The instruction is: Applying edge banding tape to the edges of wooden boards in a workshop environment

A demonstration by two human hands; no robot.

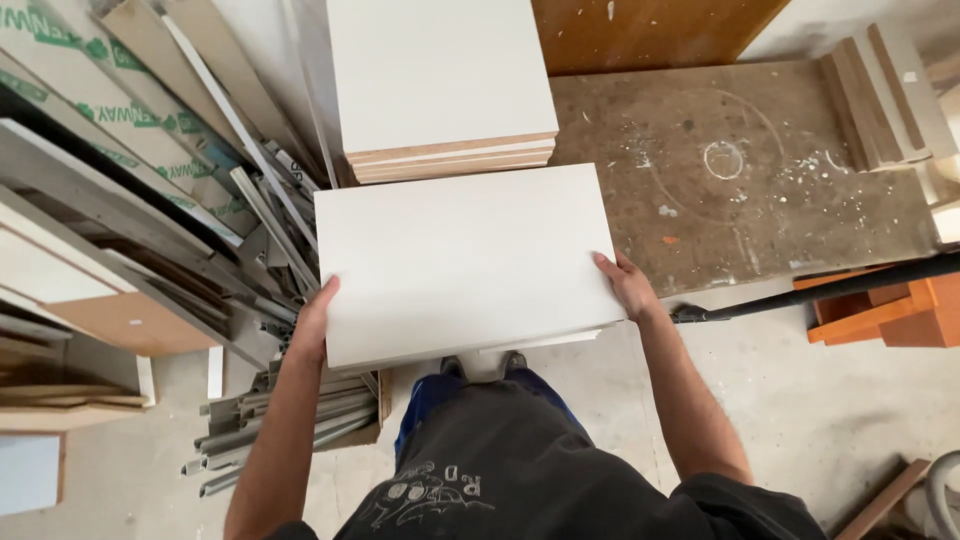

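1. Panel (465, 260), white and rectangular, sits level in front of you, held between both hands above the floor (850, 400).
2. Your left hand (315, 320) grasps the panel's left edge, with the thumb on top at the near corner and the fingers hidden beneath.
3. Your right hand (628, 285) grasps the right edge near the front corner, with the thumb lying on the top face and the fingers tucked under.
4. A second white board's edge (545, 342) shows just under the panel's near right side; you cannot tell from this view whether your hands carry it too.
5. Beyond the panel, a stack (440, 80) of matching white boards rests with its layered wood edges facing you, its near edge just past the panel's far edge.
6. To the right of the stack lies a worn brown slab (740, 170), speckled with white marks.
7. On your left, boards and metal rails (270, 420) lean and lie in a loose heap; no bin or box holds them.
8. On your right stand orange wooden pieces (890, 310), and a dark rod (820, 290) crosses in front of them.
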